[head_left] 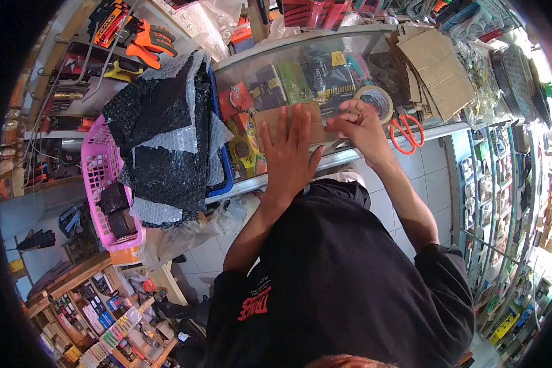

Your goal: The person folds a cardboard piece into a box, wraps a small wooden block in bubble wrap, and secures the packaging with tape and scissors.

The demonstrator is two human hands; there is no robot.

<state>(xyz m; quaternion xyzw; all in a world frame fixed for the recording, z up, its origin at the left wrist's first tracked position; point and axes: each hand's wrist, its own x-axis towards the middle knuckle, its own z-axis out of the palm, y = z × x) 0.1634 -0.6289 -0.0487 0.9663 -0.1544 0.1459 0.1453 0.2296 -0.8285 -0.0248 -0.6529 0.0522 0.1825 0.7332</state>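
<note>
On the glass counter lies a flat piece of brown cardboard (316, 116). My left hand (286, 150) rests on it, palm down with the fingers stretched out. Just off the cardboard's right edge is my right hand (365, 132), its thumb and fingers drawn together. What sits between those fingertips, if anything, is too small to tell. A roll of tape (383, 104) stands close behind the right hand. Orange-handled scissors (406, 134) lie to its right, at the counter's front edge.
A blue tray (229, 175) and pink basket (95, 178) hold black and clear bubble wrap (165, 147) on the left. Cardboard sheets (438, 70) are stacked at right. Packaged goods show under the glass counter (251, 67). Shelves (484, 184) line the right side.
</note>
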